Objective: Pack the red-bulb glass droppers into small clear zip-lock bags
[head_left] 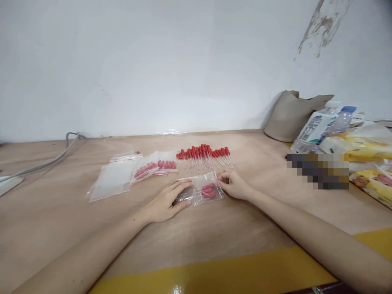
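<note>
Clear zip bag [197,192] flat on the tabletop [171,245], between the two hands. Long axis roughly left-right, right end slightly farther away; red-lined edge faces the right hand. Red bulbs [208,191] inside, toward the right end, lying about the same way. Left hand [170,202] rests over the bag's left end, fingers extended, thumb wide apart. Right hand [234,185] at the red-lined edge, thumb and index narrow; can't tell if film is pinched between them.

Just behind: row of red-bulbed droppers [199,152], bulbs toward the wall [153,61], thin tips toward the person. Left and behind: filled bags [154,167], overlapping, then flat bags [113,181] beside them, slanting.

Edges: wall runs along the tabletop's far side; yellow band [214,265] along the near side. Bare brown surface between forearms, bag to band. Bottles [315,126] and gray container [284,116] far right, well apart. Gray cable [58,159] far left.
</note>
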A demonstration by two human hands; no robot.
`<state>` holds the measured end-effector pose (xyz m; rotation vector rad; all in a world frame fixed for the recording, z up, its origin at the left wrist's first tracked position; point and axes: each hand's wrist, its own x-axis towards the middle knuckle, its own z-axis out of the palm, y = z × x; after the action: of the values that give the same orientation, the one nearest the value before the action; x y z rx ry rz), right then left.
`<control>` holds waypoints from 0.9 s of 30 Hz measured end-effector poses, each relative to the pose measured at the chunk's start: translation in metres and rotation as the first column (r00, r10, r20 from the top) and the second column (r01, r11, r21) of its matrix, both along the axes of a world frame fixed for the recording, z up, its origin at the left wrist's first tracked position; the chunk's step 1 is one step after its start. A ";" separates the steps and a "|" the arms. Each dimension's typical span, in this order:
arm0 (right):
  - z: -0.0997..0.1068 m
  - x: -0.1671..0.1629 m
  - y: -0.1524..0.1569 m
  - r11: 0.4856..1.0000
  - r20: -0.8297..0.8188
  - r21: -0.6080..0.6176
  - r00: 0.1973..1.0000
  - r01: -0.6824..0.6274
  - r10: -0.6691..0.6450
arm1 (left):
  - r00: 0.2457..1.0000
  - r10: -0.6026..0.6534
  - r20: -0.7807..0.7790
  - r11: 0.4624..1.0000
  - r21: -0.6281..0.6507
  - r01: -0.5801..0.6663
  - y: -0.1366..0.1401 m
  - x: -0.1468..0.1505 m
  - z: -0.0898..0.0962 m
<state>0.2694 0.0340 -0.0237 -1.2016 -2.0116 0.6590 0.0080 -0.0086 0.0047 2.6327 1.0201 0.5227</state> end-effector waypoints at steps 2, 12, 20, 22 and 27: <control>0.003 0.000 -0.001 0.997 -0.019 0.006 0.997 -0.071 0.072 | 1.000 0.003 0.000 1.000 -0.001 -0.003 0.000 0.000 -0.001; 0.014 0.023 0.029 0.962 -0.116 -0.106 0.958 0.250 -0.262 | 0.999 -0.018 0.039 1.000 -0.007 0.018 0.001 0.000 -0.001; 0.025 0.037 0.107 0.747 0.170 -0.086 0.749 0.659 -0.641 | 0.997 -0.001 0.072 0.998 -0.067 0.006 0.000 -0.002 -0.002; 0.026 0.032 0.115 0.739 0.185 -0.112 0.745 0.664 -0.641 | 0.997 0.004 0.072 0.997 -0.075 0.001 0.000 -0.002 -0.001; 0.032 0.026 0.121 0.743 0.159 -0.142 0.756 0.654 -0.635 | 0.997 0.000 0.072 0.997 -0.073 0.005 0.001 -0.003 -0.003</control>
<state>0.2955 0.1552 0.0087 -1.9505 -1.4558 0.4377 0.0052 -0.0080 0.0021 2.5318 0.9950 0.5651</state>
